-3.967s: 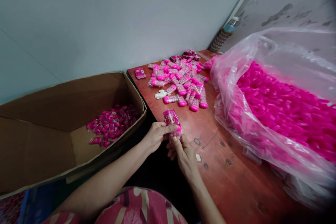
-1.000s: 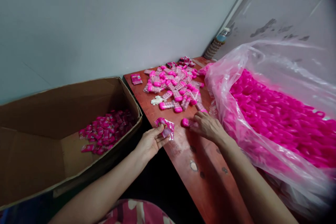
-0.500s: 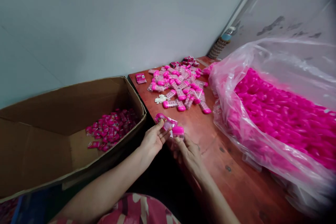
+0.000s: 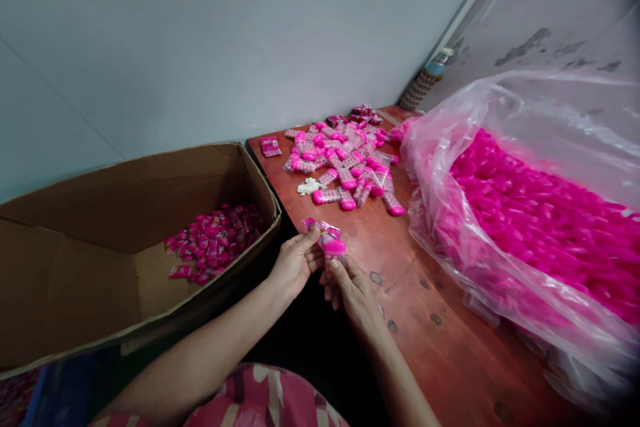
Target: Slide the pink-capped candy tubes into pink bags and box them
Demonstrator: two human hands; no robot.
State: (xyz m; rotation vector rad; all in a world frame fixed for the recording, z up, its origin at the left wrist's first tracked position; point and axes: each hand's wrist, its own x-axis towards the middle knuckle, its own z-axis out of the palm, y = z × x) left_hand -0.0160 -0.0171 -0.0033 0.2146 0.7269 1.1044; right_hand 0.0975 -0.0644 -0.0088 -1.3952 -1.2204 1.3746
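Note:
My left hand [image 4: 294,265] pinches a printed pink wrapper [image 4: 327,229] between thumb and fingers at the table's near left edge. Close beside it, my right hand [image 4: 354,288] grips a small clear container with a bright pink cap [image 4: 335,248], cap end up. The cap touches or overlaps the wrapper; whether it is inside the wrapper's mouth I cannot tell. Further back lies a heap of similar pink-capped containers [image 4: 350,160] filled with small pale pink pieces. A scrap of white material [image 4: 310,186] rests at the heap's near left side.
On the left stands an open cardboard box [image 4: 70,247] with filled pink packets [image 4: 215,243] inside. A large clear plastic bag [image 4: 440,213] full of pink plastic pieces covers the right of the red table [image 4: 425,340]. A woven-wrapped bottle [image 4: 423,85] stands in the back corner.
The right hand has brought the pink-capped container slightly left and turned it more upright against the wrapper. The left hand still holds the wrapper, which has tilted.

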